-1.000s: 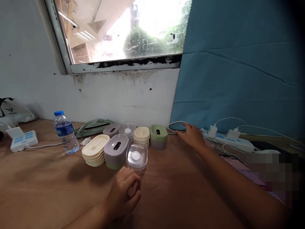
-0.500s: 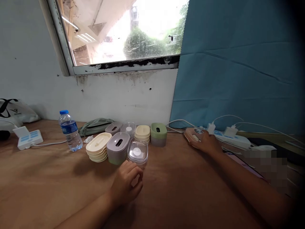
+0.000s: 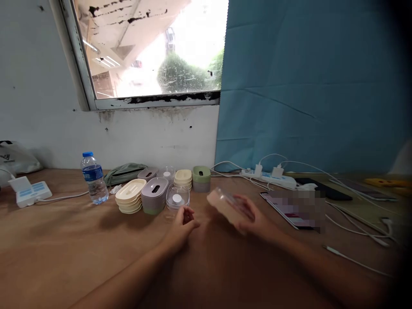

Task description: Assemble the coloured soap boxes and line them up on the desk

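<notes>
From where I stand, the right hand (image 3: 255, 219) has its fingers wrapped around a small pale peach box (image 3: 227, 209) with a clear, shiny top. The box leans at a slant in that grip, its free end pointing away to the left of the fingers, and it is somewhat blurred. I can't tell whether its lower edge touches the table (image 3: 64, 253).

The left hand (image 3: 183, 224) is at the left of that box, well apart from it. Its fingers are loosely curled, with a narrow gap to the thumb, and I see nothing gripped in it. Right past those fingertips stands a clear tub (image 3: 178, 198) with a round white sticker; I can't tell whether they touch.

Left of the tub, and also beyond the left fingers, is a lilac box (image 3: 155, 194) with a dark slot on top, and just beside it a pile of cream lids (image 3: 130, 196). Farther out from the same fingers comes a second row: another lilac box, another clear tub, a shorter cream pile (image 3: 183, 178) and a green box (image 3: 201, 177) with a grey lower part, the last being the nearest to the right hand's peach box.

A water bottle (image 3: 95, 179) stands well off to the left of both hands. To the right of the right fingers lies a phone (image 3: 285, 210), with a white power strip (image 3: 273, 179) beyond it.
</notes>
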`<state>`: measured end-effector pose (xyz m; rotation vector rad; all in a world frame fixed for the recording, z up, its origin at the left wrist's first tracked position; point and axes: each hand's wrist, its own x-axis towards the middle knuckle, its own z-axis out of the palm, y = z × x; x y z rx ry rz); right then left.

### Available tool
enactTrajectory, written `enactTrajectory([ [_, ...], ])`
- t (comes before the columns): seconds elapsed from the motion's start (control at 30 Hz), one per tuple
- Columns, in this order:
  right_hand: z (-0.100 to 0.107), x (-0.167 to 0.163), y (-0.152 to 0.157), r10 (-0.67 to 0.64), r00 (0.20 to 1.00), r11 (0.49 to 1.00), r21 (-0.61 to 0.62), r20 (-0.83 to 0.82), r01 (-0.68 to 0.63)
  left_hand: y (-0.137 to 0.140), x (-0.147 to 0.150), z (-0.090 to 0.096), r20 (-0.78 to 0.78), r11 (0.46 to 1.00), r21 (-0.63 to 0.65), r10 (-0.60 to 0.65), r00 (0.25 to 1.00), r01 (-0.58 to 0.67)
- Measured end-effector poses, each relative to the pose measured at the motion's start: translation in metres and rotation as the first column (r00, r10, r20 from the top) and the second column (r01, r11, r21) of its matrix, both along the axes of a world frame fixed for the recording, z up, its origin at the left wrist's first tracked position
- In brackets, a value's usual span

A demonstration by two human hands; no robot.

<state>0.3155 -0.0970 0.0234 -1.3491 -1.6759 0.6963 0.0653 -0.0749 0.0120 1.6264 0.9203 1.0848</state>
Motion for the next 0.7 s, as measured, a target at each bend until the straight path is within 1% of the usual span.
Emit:
enactTrajectory([
  [0.03, -0.001, -0.009, -0.016, 0.088, 0.996, 0.995, -0.045, -0.016, -0.088, -0.001, 0.003, -0.002, 0.034, 0.993, -0.080, -0.083, 0.996, 0.085],
  [0.07, -0.002, -0.017, -0.031, 0.158, 0.987, 0.984, -0.078, -0.014, -0.158, -0.003, 0.004, -0.003, 0.058, 0.975, -0.130, -0.173, 0.983, 0.179],
  [0.1, -0.002, -0.024, -0.043, 0.207, 0.978, 0.973, -0.107, 0.001, -0.205, -0.005, 0.004, -0.004, 0.067, 0.952, -0.145, -0.262, 0.963, 0.269],
  [0.17, 0.000, -0.034, -0.059, 0.253, 0.967, 0.961, -0.125, 0.038, -0.247, -0.007, 0.000, -0.005, 0.032, 0.908, -0.105, -0.405, 0.914, 0.406],
  [0.2, 0.001, -0.038, -0.062, 0.269, 0.962, 0.957, -0.125, 0.052, -0.261, -0.008, -0.003, -0.005, 0.000, 0.894, -0.068, -0.443, 0.896, 0.442],
  [0.3, 0.001, -0.041, -0.058, 0.317, 0.948, 0.944, -0.107, 0.014, -0.314, -0.005, -0.012, -0.006, -0.051, 0.886, 0.032, -0.462, 0.886, 0.463],
  [0.37, -0.004, -0.040, -0.048, 0.340, 0.937, 0.935, -0.077, -0.077, -0.345, 0.000, -0.016, -0.008, -0.071, 0.886, 0.085, -0.451, 0.890, 0.455],
  [0.43, -0.012, -0.038, -0.035, 0.328, 0.926, 0.938, -0.051, -0.186, -0.343, 0.005, -0.019, -0.011, -0.114, 0.888, 0.133, -0.427, 0.897, 0.440],
  [0.5, -0.019, -0.036, -0.023, 0.277, 0.917, 0.953, -0.040, -0.287, -0.300, 0.006, -0.021, -0.010, -0.179, 0.900, 0.206, -0.351, 0.919, 0.384],
  [0.57, -0.025, -0.035, -0.012, 0.218, 0.902, 0.968, -0.035, -0.373, -0.249, 0.005, -0.022, -0.006, -0.260, 0.900, 0.315, -0.224, 0.939, 0.302],
  [0.6, -0.026, -0.035, -0.007, 0.197, 0.889, 0.972, -0.038, -0.413, -0.233, 0.004, -0.023, -0.003, -0.301, 0.885, 0.385, -0.149, 0.942, 0.263],
  [0.63, -0.027, -0.036, -0.002, 0.182, 0.873, 0.973, -0.045, -0.452, -0.226, 0.003, -0.024, 0.001, -0.339, 0.856, 0.461, -0.073, 0.938, 0.233],
  [0.67, -0.026, -0.037, 0.003, 0.172, 0.855, 0.973, -0.054, -0.490, -0.226, 0.002, -0.026, 0.005, -0.373, 0.813, 0.539, -0.004, 0.928, 0.220],
  [0.7, -0.026, -0.039, 0.008, 0.162, 0.835, 0.971, -0.067, -0.526, -0.230, 0.003, -0.027, 0.009, -0.403, 0.754, 0.617, 0.056, 0.913, 0.226],
])
